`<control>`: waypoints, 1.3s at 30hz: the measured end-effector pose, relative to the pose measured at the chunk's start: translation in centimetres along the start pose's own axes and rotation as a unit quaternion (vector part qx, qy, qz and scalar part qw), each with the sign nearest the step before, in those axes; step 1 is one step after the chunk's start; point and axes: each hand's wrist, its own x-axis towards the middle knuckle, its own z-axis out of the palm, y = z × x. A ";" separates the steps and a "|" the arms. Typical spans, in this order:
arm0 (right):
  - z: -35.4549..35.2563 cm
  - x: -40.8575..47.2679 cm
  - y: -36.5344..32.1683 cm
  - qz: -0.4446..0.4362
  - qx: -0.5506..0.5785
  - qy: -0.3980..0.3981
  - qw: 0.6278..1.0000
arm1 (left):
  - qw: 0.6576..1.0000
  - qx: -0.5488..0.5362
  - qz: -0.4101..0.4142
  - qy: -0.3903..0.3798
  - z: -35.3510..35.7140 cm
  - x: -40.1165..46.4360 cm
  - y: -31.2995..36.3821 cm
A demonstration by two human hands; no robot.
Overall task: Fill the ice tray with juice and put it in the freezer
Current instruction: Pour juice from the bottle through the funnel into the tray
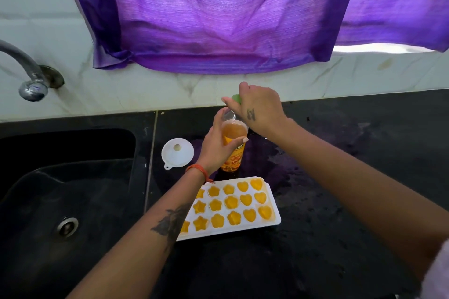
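The tray (239, 206) sits near the bench's front edge, every visible mould full of juice; the freezer step remains, I judge; the left hand (216, 145) grips the bottle (233, 147) behind the tray; the right hand (258, 108) pinches its green cap (236, 98) from above.

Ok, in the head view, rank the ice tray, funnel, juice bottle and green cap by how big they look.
1. ice tray, nearest the camera
2. juice bottle, partly hidden by the hands
3. funnel
4. green cap, mostly covered
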 end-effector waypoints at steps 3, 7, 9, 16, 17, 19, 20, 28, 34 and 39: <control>-0.9 0.9 0.0 -0.010 0.012 -0.032 0.999 | 1.000 -0.011 -0.003 -0.005 0.0 -0.2 -0.1; -2.5 2.2 1.7 -0.114 0.159 -0.166 0.967 | 1.000 -0.015 -0.011 -0.012 -0.4 0.0 0.1; -2.2 1.6 1.3 -0.105 0.178 -0.135 0.969 | 1.000 -0.018 -0.013 -0.008 -0.5 0.0 0.1; -0.7 0.1 -0.5 0.018 0.114 -0.023 0.993 | 1.000 -0.002 -0.008 -0.001 -0.1 -0.1 0.0; -1.0 0.6 0.0 0.014 0.136 -0.053 0.989 | 1.000 -0.006 -0.010 -0.004 -0.1 -0.1 0.0; -1.9 1.4 1.2 -0.036 0.173 -0.130 0.976 | 1.000 -0.016 -0.016 -0.006 -0.1 -0.2 0.0; -2.1 1.6 1.6 -0.063 0.191 -0.158 0.967 | 1.000 -0.017 -0.017 -0.003 -0.1 -0.2 0.0; 0.2 -0.4 -0.9 0.021 0.101 0.008 0.995 | 1.000 0.004 -0.021 0.015 0.0 0.1 -0.2; -2.5 1.6 1.3 -0.057 0.206 -0.175 0.961 | 1.000 -0.015 -0.005 0.001 -0.2 -0.3 0.0; -0.3 0.0 -0.2 -0.020 0.198 -0.027 0.980 | 1.000 0.000 0.000 0.006 -0.2 0.0 0.0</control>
